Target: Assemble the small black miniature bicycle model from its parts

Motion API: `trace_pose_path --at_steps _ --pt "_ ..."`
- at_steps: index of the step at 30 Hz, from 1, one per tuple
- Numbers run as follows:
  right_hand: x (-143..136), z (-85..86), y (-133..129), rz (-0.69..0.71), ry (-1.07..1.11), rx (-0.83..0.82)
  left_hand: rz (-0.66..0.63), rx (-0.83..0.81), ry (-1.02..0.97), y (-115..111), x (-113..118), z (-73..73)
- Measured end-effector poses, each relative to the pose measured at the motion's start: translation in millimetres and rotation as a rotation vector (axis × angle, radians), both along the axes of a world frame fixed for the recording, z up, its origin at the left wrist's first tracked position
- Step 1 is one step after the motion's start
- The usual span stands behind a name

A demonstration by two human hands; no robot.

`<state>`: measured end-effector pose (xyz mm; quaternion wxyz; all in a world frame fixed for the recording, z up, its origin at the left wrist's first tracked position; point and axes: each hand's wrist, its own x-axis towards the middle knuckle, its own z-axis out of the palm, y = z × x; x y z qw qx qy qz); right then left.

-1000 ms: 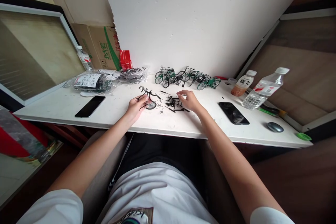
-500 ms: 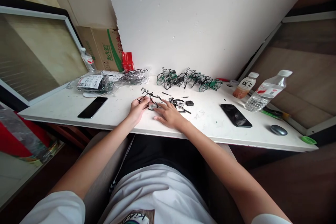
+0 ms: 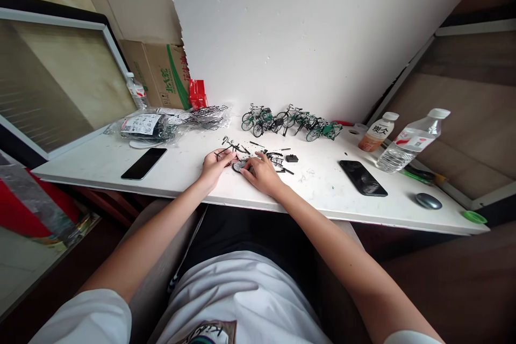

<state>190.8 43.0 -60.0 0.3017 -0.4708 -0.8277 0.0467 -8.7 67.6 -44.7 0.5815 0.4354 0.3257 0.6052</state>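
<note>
My left hand (image 3: pixel 215 165) is closed, pinching a thin black model bicycle frame (image 3: pixel 221 155) just above the table. Between my hands is a small spoked model wheel (image 3: pixel 237 165). My right hand (image 3: pixel 261 173) has its fingers curled onto the right side of that wheel, and its fingertips are partly hidden. Just beyond my hands, a small handlebar piece (image 3: pixel 228 141) and dark sticks lie on the white table (image 3: pixel 193 183). More black bicycle parts (image 3: pixel 276 159) and a small black box-shaped piece (image 3: pixel 292 158) lie past my right hand.
Several assembled green model bicycles (image 3: pixel 294 118) stand at the back before a white foam board (image 3: pixel 314 43). Bagged parts (image 3: pixel 149 124) and a phone (image 3: pixel 144 163) are left. At right are another phone (image 3: pixel 363 178), two bottles (image 3: pixel 413 140) and a mouse (image 3: pixel 428 200).
My right hand's fingers have gone from outstretched to curled in around the wheel. The wheel and frame have tilted slightly between my hands. My left hand keeps its pinch.
</note>
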Motion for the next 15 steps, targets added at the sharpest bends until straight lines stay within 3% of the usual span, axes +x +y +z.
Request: trace_pose_path --at_steps 10,15 --pt "-1 -3.9 4 -0.071 0.058 -0.017 0.071 -0.017 0.043 3 0 -7.2" --pt "0 -5.8 6 -0.019 0.061 -0.027 0.1 -0.006 0.033 7 -1 -11.3"
